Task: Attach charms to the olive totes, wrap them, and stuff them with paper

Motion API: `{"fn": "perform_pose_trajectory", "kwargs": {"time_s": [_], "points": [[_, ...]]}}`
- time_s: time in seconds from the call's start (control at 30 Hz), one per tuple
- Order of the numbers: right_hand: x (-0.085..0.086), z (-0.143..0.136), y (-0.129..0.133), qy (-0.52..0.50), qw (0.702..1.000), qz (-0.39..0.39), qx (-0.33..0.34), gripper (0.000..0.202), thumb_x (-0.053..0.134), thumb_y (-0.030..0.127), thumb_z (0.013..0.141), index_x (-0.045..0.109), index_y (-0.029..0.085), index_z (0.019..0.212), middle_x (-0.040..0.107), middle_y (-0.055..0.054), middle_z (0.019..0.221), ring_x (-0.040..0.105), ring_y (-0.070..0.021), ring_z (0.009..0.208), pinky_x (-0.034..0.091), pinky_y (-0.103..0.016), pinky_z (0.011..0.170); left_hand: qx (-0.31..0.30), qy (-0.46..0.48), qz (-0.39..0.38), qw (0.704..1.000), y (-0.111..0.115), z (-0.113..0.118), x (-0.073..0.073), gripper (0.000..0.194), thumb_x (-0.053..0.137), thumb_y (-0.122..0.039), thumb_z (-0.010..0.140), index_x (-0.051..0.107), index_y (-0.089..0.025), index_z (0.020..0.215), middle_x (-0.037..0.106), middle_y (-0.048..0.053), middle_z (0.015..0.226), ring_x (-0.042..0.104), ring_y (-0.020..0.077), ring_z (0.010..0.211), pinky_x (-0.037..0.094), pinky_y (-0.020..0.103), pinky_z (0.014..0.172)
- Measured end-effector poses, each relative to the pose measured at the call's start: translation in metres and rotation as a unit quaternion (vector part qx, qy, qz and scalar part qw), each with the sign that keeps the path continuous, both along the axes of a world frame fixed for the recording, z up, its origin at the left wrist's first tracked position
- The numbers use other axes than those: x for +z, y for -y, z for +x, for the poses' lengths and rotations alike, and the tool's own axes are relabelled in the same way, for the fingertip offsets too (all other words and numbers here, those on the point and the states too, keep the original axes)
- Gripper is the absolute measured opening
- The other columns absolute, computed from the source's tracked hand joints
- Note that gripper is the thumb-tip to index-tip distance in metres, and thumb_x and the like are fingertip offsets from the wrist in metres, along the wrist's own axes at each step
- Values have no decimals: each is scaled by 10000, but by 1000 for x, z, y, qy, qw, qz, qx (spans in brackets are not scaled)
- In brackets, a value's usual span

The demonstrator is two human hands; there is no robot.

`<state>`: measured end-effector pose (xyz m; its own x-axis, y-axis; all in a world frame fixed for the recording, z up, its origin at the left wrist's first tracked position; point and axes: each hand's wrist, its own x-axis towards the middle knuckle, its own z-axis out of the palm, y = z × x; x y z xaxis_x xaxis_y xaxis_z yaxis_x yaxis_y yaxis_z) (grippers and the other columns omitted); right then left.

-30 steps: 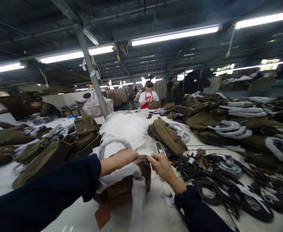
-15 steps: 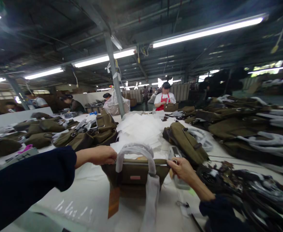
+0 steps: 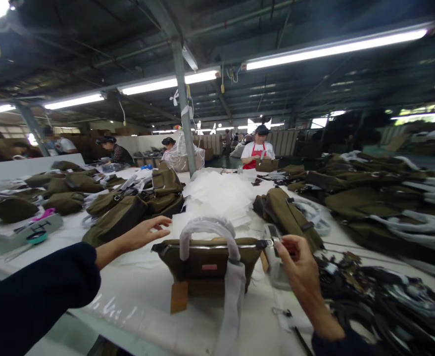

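Note:
An olive-green handbag [image 3: 198,264] stands upright on the table before me, its metal zipper running along the top edge. White wrapping covers its handles [image 3: 207,226], and a brown tag [image 3: 179,297] hangs at the front left. Beside the bag's left end, my left hand [image 3: 143,234] is open, fingers stretched out and apart from it. At the other end, my right hand [image 3: 299,259] has curled fingers, the tips pinching the metal zipper pull [image 3: 270,243], which sticks out sideways from the corner. Part of that grip is hidden by the fingers.
White paper sheets [image 3: 219,193] are piled behind the bag. More olive bags [image 3: 291,215] lie behind right, with heaps on both sides. Dark straps and metal fittings [image 3: 373,287] crowd the right. A clear container [image 3: 279,272] sits nearby. Across the table is a person in a red apron [image 3: 256,154].
My left hand has let go of the bag's left top corner, opened and drawn back left. My right hand has moved a little right, away from the bag's right corner.

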<state>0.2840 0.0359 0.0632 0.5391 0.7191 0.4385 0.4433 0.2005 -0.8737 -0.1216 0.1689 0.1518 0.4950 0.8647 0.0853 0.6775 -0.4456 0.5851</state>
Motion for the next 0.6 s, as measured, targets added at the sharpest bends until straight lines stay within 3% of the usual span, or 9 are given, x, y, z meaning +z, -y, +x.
{"fn": "perform_pose_trajectory", "kwargs": {"time_s": [0.07,0.1,0.17,0.23,0.33,0.4,0.47,0.53,0.6], "points": [[-19,-23,22,-36,999,-21,21,338,616,519,817,558,214,954,630,-43,871,607,-194,779,505,-302,670,14,67,-59,996,2,4,-18,538,562,-572,818,629,-227,1226,622,62,1312,546,270,1207,424,316,992],[-31,-36,30,-39,995,-52,70,347,625,518,810,560,209,955,635,-55,892,612,-202,782,510,-305,647,22,97,-92,991,5,8,-27,534,553,-585,818,645,-241,1216,618,47,1326,518,278,1250,405,329,1026],[-53,-56,36,-55,982,-101,147,445,654,493,794,534,218,1122,627,-95,1098,630,-237,902,539,-327,663,36,155,-153,975,14,19,-42,514,516,-613,827,692,-256,1152,660,29,1269,526,292,1248,400,354,1044],[-65,-66,28,-72,975,-112,175,611,668,475,788,429,236,1297,542,-123,1295,617,-261,1020,558,-365,737,39,203,-191,960,25,27,-54,519,485,-635,831,723,-255,1091,704,30,1181,570,301,1189,424,365,1017],[-60,-64,-3,-50,979,-104,169,675,628,469,809,363,226,1381,482,-141,1376,582,-282,1115,529,-436,875,40,241,-236,940,38,28,-69,596,457,-681,822,699,-234,1134,722,65,1097,650,278,1000,511,348,839],[-50,-59,-27,20,981,-96,165,624,603,436,820,407,215,1370,509,-130,1363,535,-295,1194,451,-485,997,43,244,-282,927,45,24,-79,678,436,-720,815,664,-194,1177,728,98,972,664,237,764,513,310,627],[-44,-58,-44,97,982,-73,145,567,590,387,813,464,207,1336,529,-124,1356,474,-307,1268,353,-519,1083,45,235,-279,930,52,21,-91,675,462,-713,816,664,-165,1153,720,108,905,642,217,686,485,287,555],[-43,-62,-51,146,984,-28,100,507,562,359,810,517,185,1284,540,-140,1341,444,-322,1290,304,-543,1104,65,246,-227,940,60,23,-102,604,499,-666,836,662,-183,1160,709,126,1055,661,250,881,522,317,689],[-50,-67,-48,152,987,14,50,458,537,373,812,565,162,1217,565,-160,1289,461,-337,1254,314,-556,1082,102,297,-183,932,67,31,-113,593,467,-642,871,598,-233,1280,600,118,1330,569,284,1188,487,377,920]]}}
